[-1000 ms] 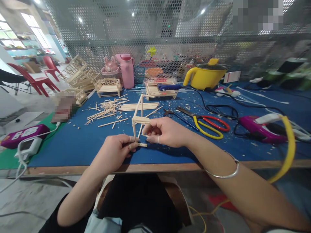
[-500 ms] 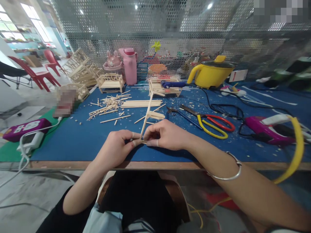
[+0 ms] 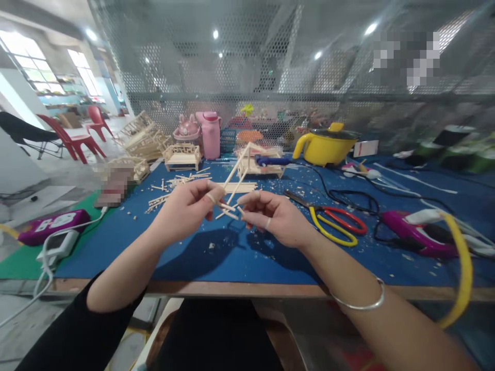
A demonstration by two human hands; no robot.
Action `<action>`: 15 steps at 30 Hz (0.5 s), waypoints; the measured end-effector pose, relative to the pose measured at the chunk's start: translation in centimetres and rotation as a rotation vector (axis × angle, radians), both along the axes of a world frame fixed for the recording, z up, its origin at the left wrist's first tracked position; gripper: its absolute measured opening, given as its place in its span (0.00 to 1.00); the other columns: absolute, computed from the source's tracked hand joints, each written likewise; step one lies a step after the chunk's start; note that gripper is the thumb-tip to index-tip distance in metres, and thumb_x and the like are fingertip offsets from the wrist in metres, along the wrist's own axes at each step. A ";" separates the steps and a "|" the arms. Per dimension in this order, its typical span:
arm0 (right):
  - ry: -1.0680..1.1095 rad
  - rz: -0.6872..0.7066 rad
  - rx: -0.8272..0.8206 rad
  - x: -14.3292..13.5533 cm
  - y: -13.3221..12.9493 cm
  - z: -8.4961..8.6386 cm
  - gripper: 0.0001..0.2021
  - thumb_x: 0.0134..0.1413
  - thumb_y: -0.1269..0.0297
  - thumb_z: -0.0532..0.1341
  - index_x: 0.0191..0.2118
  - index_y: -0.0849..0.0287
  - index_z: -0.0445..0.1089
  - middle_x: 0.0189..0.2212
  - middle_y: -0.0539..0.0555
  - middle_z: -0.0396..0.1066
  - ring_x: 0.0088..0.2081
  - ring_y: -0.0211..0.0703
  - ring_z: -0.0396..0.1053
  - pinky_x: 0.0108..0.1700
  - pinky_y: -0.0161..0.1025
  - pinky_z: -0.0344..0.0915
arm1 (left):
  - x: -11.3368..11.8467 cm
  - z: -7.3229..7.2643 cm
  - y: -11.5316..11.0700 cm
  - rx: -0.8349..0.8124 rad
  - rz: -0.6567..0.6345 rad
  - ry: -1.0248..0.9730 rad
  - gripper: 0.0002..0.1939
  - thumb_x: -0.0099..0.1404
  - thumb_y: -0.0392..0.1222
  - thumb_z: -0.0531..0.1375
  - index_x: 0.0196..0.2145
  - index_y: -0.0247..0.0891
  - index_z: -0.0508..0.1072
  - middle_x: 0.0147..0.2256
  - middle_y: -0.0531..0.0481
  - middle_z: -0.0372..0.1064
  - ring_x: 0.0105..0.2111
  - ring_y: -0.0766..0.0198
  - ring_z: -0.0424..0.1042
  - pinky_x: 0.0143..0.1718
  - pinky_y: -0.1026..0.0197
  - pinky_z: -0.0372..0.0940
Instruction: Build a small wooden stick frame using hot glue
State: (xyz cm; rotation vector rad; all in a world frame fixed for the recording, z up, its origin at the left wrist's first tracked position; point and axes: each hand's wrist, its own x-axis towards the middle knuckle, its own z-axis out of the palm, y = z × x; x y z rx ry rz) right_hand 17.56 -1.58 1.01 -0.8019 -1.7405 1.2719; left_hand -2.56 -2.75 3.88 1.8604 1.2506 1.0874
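Stick frame [image 3: 232, 175] over littered blue tabletop [image 3: 96, 247]; perforated screen [image 3: 232, 77] behind, chairs [image 3: 79, 139] leftward

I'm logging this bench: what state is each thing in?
Pale wooden stick frame: pinched in the left hand
Round yellow pot: black lid on
Tall pink plastic jug: upright
Red-and-yellow-handled metal scissors: lying, handles apart
Blue corded tool: lying
Pinkish phone: white cable attached

2 hands [image 3: 192, 207] [image 3: 279, 219] pinch sticks [image 3: 234, 171] above a blue tabletop [image 3: 116, 252].
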 end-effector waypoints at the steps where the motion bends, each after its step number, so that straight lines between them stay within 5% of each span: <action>1: 0.027 -0.027 -0.011 0.1 0.1 0.1 0.12 0.47 0.64 0.66 0.39 0.60 0.69 0.24 0.46 0.68 0.23 0.31 0.66 0.24 0.30 0.60 | 0.1 0.7 0.6 -0.028 -0.026 -0.033 0.19 0.63 0.55 0.54 0.28 0.35 0.72 0.18 0.54 0.65 0.16 0.72 0.60 0.16 0.69 0.54; 4: 0.088 -0.104 -0.021 0.3 0.3 0.2 0.12 0.44 0.61 0.68 0.35 0.60 0.70 0.23 0.46 0.69 0.23 0.33 0.67 0.22 0.30 0.59 | 0.2 1.5 2.1 -0.085 -0.130 -0.108 0.24 0.62 0.60 0.54 0.31 0.33 0.72 0.24 0.50 0.71 0.18 0.71 0.62 0.17 0.69 0.58; 8: 0.176 -0.152 -0.031 0.4 0.4 0.3 0.12 0.43 0.60 0.69 0.33 0.58 0.71 0.21 0.47 0.70 0.22 0.33 0.67 0.22 0.31 0.59 | 0.0 0.1 2.7 0.039 -0.230 -0.101 0.20 0.58 0.53 0.62 0.42 0.36 0.74 0.33 0.49 0.73 0.28 0.68 0.69 0.28 0.65 0.67; 15: 0.156 -0.171 0.041 -0.4 -0.1 0.6 0.09 0.42 0.62 0.69 0.29 0.58 0.71 0.20 0.46 0.69 0.22 0.33 0.66 0.24 0.32 0.60 | 1.2 -3.1 1.4 0.528 0.058 0.018 0.16 0.56 0.46 0.65 0.42 0.38 0.76 0.27 0.53 0.74 0.23 0.69 0.70 0.26 0.68 0.66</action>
